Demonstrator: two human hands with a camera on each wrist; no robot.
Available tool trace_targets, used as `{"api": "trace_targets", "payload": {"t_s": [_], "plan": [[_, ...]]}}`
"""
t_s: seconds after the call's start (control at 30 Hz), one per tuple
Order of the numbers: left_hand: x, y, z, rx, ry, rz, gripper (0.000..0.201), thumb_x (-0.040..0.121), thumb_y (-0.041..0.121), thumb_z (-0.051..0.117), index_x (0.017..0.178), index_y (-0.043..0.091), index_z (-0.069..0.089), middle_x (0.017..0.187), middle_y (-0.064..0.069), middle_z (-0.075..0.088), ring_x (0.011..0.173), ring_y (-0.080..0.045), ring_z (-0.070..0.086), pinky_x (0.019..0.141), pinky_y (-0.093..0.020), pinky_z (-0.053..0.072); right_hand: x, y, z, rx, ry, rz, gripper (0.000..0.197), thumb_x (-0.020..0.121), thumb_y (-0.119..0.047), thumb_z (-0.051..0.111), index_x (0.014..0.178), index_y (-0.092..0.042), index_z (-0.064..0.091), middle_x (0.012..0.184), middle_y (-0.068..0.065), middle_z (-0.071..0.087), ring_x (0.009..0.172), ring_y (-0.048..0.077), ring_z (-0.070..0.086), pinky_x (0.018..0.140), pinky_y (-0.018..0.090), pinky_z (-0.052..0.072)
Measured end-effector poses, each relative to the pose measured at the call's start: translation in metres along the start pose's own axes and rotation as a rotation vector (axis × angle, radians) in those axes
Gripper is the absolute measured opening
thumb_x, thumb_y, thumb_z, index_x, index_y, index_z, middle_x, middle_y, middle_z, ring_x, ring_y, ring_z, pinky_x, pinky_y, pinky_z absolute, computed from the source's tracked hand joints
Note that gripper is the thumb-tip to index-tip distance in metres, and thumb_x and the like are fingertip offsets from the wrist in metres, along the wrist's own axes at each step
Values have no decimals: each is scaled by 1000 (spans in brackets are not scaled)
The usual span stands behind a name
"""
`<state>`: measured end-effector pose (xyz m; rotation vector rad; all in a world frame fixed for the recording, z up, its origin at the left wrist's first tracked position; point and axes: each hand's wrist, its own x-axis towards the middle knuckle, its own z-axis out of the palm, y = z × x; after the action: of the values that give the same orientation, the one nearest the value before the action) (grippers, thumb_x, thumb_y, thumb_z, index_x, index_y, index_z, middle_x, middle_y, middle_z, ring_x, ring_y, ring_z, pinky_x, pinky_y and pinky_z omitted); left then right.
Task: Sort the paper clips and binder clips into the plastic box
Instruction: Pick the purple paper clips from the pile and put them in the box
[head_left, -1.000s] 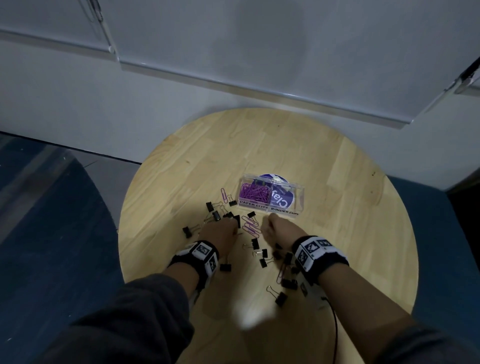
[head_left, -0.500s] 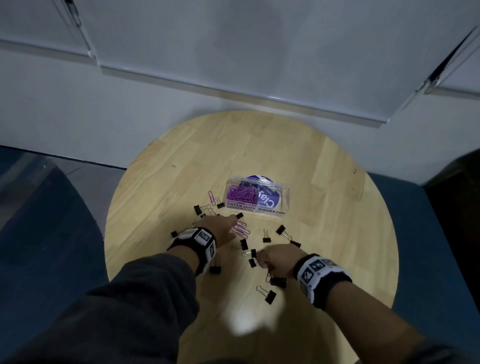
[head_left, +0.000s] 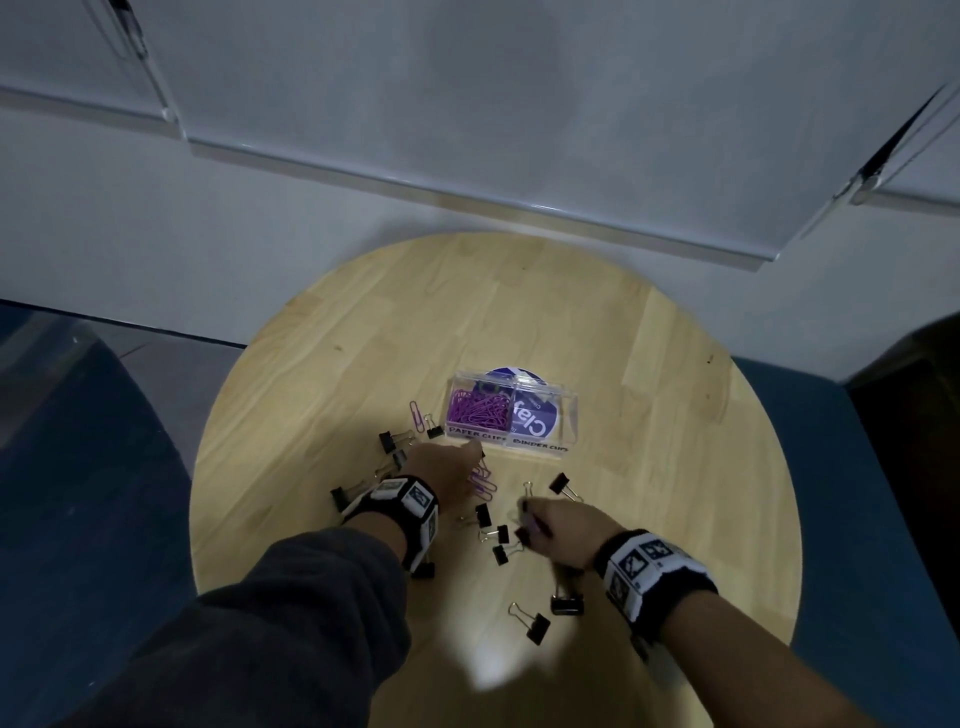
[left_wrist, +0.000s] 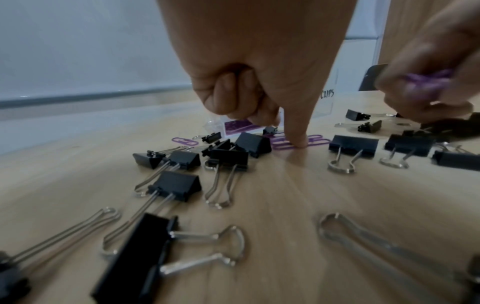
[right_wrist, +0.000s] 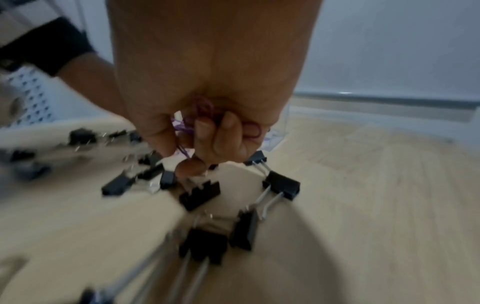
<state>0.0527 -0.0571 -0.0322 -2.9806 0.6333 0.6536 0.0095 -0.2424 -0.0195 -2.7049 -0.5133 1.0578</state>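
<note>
A clear plastic box (head_left: 569, 415) stands mid-table, with purple paper clips (head_left: 480, 410) in its left compartment. My left hand (head_left: 470, 457) is just in front of it. Its straight index finger (left_wrist: 298, 142) presses loose purple paper clips (left_wrist: 315, 139) to the table while the other fingers are curled. My right hand (head_left: 530, 519) is nearer me among black binder clips (head_left: 537, 626). It grips a small bunch of purple paper clips (right_wrist: 205, 109), also visible in the left wrist view (left_wrist: 426, 79).
Black binder clips (left_wrist: 179, 187) lie scattered over the round wooden table (head_left: 649, 467) around both hands. One purple paper clip (head_left: 415, 415) lies left of the box. A white wall stands behind the table, and dark blue floor surrounds it.
My right hand has drawn back from the box front toward me, into the binder clips. My left hand has stayed near the loose paper clips.
</note>
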Motion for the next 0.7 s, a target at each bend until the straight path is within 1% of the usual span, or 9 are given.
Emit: {"api": "trace_targets", "payload": {"t_s": [0.07, 0.13, 0.2, 0.23, 0.3, 0.33, 0.43, 0.6, 0.7], "plan": [[1, -2, 1, 0, -15, -19, 40, 96, 27, 46, 130, 7, 42, 117, -11, 67, 106, -31, 65, 87, -38, 51, 5, -1, -8, 137, 62, 28, 14, 95, -24, 44, 100, -11, 45, 93, 15, 62, 82, 26, 57, 72, 34, 44], [2, -4, 3, 4, -33, -24, 36, 97, 30, 46, 124, 6, 48, 118, -11, 66, 107, -30, 64, 88, -38, 50, 11, -3, -14, 211, 102, 43, 9, 95, -22, 46, 95, -19, 38, 90, 7, 57, 79, 21, 52, 68, 28, 37], [4, -4, 5, 19, -62, -8, 30, 97, 27, 44, 119, 8, 53, 116, -11, 67, 106, -29, 65, 89, -37, 50, 16, -5, -19, 260, 109, 72, 11, 95, -22, 45, 105, -20, 41, 100, 8, 59, 87, 23, 56, 71, 26, 36], [4, -4, 5, 21, -86, 0, 28, 98, 24, 43, 118, 8, 55, 116, -11, 68, 106, -29, 65, 90, -37, 49, 18, -6, -20, 273, 103, 86, 22, 96, -23, 44, 118, -19, 43, 111, 11, 62, 97, 26, 59, 75, 28, 39], [5, -3, 5, 19, -131, 12, 29, 98, 20, 42, 119, 7, 57, 117, -13, 67, 107, -29, 64, 92, -38, 48, 22, -8, -22, 236, 84, 85, 46, 96, -25, 42, 142, -27, 32, 126, 13, 60, 110, 28, 58, 86, 31, 43], [5, -2, 4, 28, -145, 19, 29, 98, 20, 41, 118, 6, 57, 117, -13, 67, 108, -30, 64, 92, -38, 48, 23, -10, -23, 181, 71, 68, 52, 96, -26, 40, 146, -31, 25, 125, 14, 61, 110, 29, 59, 88, 32, 44], [1, 2, 3, 81, -194, 66, 30, 97, 22, 42, 117, 4, 57, 117, -14, 66, 108, -31, 64, 90, -38, 49, 29, -20, -24, 5, 36, 17, 58, 97, -25, 35, 149, -37, 12, 118, 17, 62, 105, 30, 60, 85, 35, 47], [-11, 10, 8, 132, -223, 84, 29, 96, 19, 42, 119, 6, 55, 116, -13, 67, 105, -32, 65, 85, -36, 51, 41, -30, -21, -92, -30, 85, 62, 95, -19, 30, 149, -39, 7, 121, 14, 61, 107, 29, 60, 90, 39, 48], [-18, 9, 11, 67, -186, 46, 29, 97, 15, 39, 119, 4, 54, 117, -15, 66, 107, -34, 64, 87, -39, 51, 36, -30, -20, -80, -43, 101, 59, 97, -19, 30, 149, -35, 8, 123, 15, 60, 108, 29, 59, 86, 36, 46]]}}
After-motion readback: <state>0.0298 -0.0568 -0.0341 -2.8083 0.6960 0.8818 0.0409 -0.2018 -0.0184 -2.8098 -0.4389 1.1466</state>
